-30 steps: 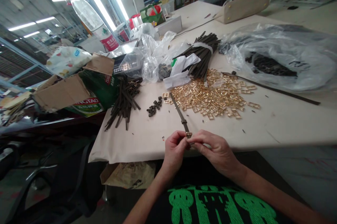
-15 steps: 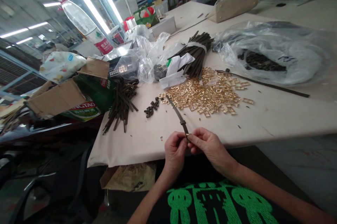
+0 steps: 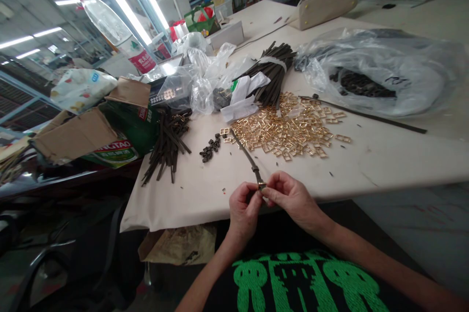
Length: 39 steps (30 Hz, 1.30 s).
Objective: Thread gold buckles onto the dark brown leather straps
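Note:
My left hand and my right hand meet at the table's front edge, fingertips pinched together. Between them is the near end of a narrow dark strap, with a gold buckle on it at my fingertips. A small dark loop sits around the strap just beyond the buckle. The strap's far end reaches to a heap of gold buckles. Left of it lies a small pile of dark loops. My fingers partly cover the buckle and the strap end.
A loose pile of dark straps lies at the left, and a banded bundle behind the buckles. A clear plastic bag of dark pieces stands right, with a long strap before it. A cardboard box is at far left.
My hands stay together at nearly the same spot. The buckle now shows more at the fingertips, and the strap beyond it has shifted slightly. The whole view has moved a little.

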Available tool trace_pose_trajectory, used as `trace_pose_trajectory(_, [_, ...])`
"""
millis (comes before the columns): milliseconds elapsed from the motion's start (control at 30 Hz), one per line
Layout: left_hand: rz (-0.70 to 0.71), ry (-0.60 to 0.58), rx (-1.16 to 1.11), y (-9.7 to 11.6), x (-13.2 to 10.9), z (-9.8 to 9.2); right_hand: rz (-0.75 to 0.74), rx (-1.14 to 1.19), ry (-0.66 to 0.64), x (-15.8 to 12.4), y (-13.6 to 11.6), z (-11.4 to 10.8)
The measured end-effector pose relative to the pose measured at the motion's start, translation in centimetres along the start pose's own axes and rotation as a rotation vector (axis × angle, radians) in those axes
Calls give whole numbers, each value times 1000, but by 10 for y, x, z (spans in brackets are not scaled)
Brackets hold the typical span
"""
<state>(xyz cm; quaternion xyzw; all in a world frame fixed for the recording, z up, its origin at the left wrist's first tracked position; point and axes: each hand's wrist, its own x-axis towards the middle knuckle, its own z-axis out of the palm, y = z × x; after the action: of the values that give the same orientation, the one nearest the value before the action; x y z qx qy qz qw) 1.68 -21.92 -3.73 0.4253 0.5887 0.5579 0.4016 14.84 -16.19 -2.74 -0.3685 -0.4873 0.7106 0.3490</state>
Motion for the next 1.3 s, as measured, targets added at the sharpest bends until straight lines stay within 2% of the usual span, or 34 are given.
trace_pose_trajectory(100, [6,-14,-5,1,0,0,-91,-206,51,4,3,0])
trace_pose_trajectory(267, [-34,-27,-96,5,2,-1,-249,-491,0,8,-3,6])
trace_pose_trajectory(333, [-58,-22,-166,7,3,0,-286,-462,-59,8,-6,9])
trace_pose_trajectory(433, [-103,0,-239,10,6,0,-265,-347,-173,9,-6,10])
trace_pose_trajectory(667, [-246,-20,-323,13,11,0,-137,-198,-243,14,-3,6])
trace_pose_trajectory(967, [-299,-78,-337,12,18,4,-204,-203,-69,18,9,14])
trace_pose_trajectory(1033, [-313,-120,-314,12,18,3,-222,-225,-35,19,9,11])
trace_pose_trajectory(1133, [-335,-249,-182,12,25,-9,-272,-314,41,19,9,-1])
trace_pose_trajectory(1167, [-301,-249,-87,13,30,-16,-288,-350,65,19,8,-5])
trace_pose_trajectory(1200, [-237,-207,41,14,36,-25,-298,-379,81,18,8,-10])
trace_pose_trajectory(1300, [38,73,566,21,68,-54,-262,-382,74,14,9,-20])
